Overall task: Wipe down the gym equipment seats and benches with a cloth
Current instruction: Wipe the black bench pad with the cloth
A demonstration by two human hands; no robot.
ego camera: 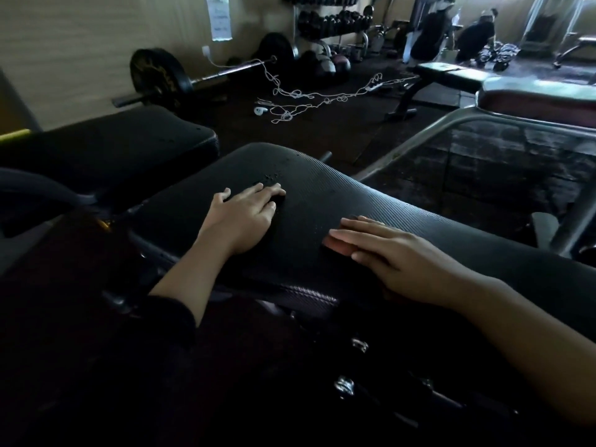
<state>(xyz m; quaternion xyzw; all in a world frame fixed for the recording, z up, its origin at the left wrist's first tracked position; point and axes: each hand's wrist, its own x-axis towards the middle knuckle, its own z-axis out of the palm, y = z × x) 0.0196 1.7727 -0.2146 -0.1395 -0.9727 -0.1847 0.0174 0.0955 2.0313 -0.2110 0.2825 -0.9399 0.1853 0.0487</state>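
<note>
A black ribbed bench pad [322, 182] stretches from the centre toward the lower right, with small droplets near its far end. My left hand [245, 217] lies flat on the pad, its fingers slightly bent and its fingertips on the surface. My right hand [390, 250] lies flat with straight fingers on a small reddish folded cloth [335, 245], pressing it onto the pad. Only the cloth's left edge shows from under the fingers.
Another black padded seat [122, 140] sits to the left. A grey metal frame [435, 130] runs to the right, with a red-edged bench [532, 98] behind it. A barbell [200, 79], tangled white cord [306, 98], a dumbbell rack [332, 24] and two people [451, 33] are at the back.
</note>
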